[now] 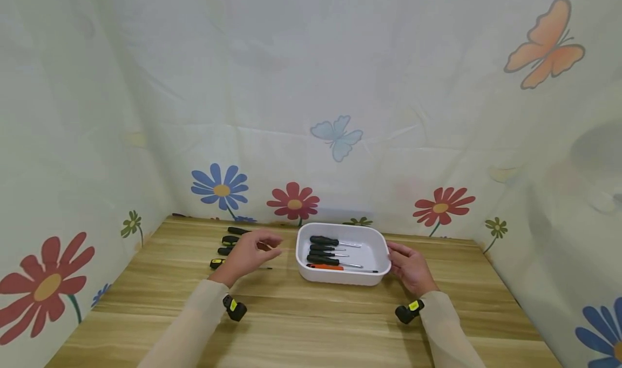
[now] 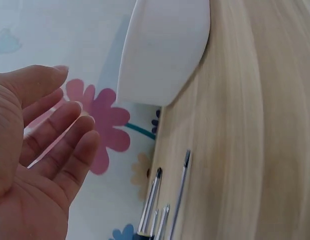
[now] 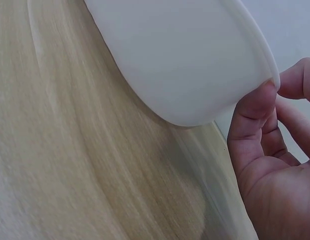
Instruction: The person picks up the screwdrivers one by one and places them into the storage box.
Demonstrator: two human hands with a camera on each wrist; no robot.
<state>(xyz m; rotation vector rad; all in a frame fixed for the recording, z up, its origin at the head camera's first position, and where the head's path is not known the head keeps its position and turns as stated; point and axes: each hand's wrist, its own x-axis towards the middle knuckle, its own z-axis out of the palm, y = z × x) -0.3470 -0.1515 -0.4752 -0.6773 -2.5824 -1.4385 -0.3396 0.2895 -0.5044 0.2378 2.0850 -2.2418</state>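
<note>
Right hand on tray rim, left hand free beside loose screwdrivers

White tray [image 1: 335,277]: on the wooden table [image 1: 311,325], near its back edge. Contents: four black-handled screwdrivers [image 1: 322,260] and one orange-handled screwdriver [image 1: 328,267], lying side by side, handles left, tips right; the orange one is nearest the person.

Right hand [image 1: 412,268]: at the tray's right end. Right wrist view shows thumb and a finger pinching the rim.

Left hand [image 1: 250,254]: left of the tray, apart from it. Holds nothing; thumb and fingers stand apart, fingers slightly bent. In the head view it partly hides the loose screwdrivers [image 1: 225,251] on the table. Four handles counted there, two black and two with yellow markings; the left wrist view shows their metal shafts, tips toward the tray.

Other: pale sleeves [image 1: 191,322] on both arms, a small black device [image 1: 235,308] at each wrist. Pale cloth [image 1: 252,87] hangs behind and at both sides, printed with flowers [image 1: 293,203] and butterflies [image 1: 338,137].
</note>
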